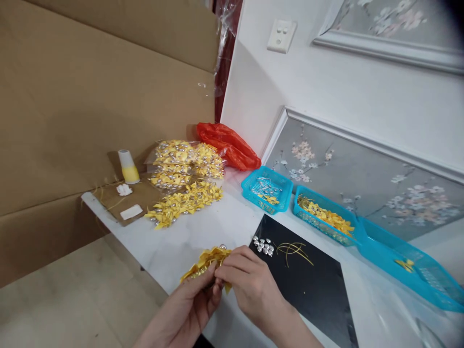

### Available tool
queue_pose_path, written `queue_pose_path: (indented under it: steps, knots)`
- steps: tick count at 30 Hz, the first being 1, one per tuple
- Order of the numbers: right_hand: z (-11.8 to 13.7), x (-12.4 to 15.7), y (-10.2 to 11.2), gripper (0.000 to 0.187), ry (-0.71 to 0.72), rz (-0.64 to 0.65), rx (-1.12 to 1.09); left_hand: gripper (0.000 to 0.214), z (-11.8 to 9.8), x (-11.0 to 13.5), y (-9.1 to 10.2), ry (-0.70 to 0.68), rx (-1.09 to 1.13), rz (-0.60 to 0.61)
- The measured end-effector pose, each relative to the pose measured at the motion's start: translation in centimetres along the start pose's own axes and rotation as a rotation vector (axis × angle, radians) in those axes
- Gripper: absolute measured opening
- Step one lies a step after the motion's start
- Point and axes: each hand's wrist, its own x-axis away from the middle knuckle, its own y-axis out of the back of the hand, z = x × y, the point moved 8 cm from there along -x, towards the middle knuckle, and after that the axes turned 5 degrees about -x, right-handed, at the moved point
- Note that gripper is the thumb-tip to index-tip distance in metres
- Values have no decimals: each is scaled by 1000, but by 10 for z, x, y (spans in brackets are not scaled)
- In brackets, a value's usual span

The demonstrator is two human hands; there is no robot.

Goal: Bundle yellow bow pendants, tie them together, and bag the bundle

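Note:
My left hand (188,307) and my right hand (246,285) meet at the table's near edge, both closed on a cluster of yellow ribbon flowers (208,258) with a silver bead on top. The right fingers pinch its upper side, the left fingers hold it from below. Just to the right lies a black mat (311,290) with a small heap of silver beads (264,245) and a few thin gold wires (293,250).
On the white table (188,237) lie a pile of finished yellow flowers (184,200), bagged flowers (181,162), a red plastic bag (228,145), a yellow-white cup (128,166) and three blue baskets (267,189) (324,215) (409,270). Cardboard (90,96) stands at the left.

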Motion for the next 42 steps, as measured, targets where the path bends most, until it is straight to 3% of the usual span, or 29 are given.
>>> queue_pose_path:
  steps: [4, 9, 12, 15, 17, 19, 24, 30, 36, 42]
  knots:
    - [0, 3, 3, 26, -9, -87, -56, 12, 0, -1, -2, 20, -17, 5]
    - [-40, 9, 27, 14, -369, -300, -154, 11, 1, -1, -6, 100, 24, 37]
    - [-47, 6, 43, 14, -388, -360, -105, 11, 1, 0, -6, 132, 55, 45]
    - [-25, -5, 42, 21, -137, -265, -28, 11, 2, 0, -6, 142, 66, 62]
    - [-8, -8, 26, 28, 44, -99, 7, 11, 2, -1, -4, 120, 70, 34]
    - [0, -5, 7, 30, 130, 66, 48, 11, -1, -1, 0, 80, 66, -18]
    - [-2, 2, -10, 34, 134, 149, 111, 12, -4, 0, 1, 30, 30, -31]
    - [-2, 1, -11, 33, 99, 166, 153, 13, -2, -1, 4, 15, 3, -25]
    - [-6, -1, -12, 26, -16, 208, 50, 10, -1, -2, 5, 48, 2, -45]
    - [-6, 1, -16, 29, 7, 196, 93, 11, -2, 0, 4, 31, 13, -30]
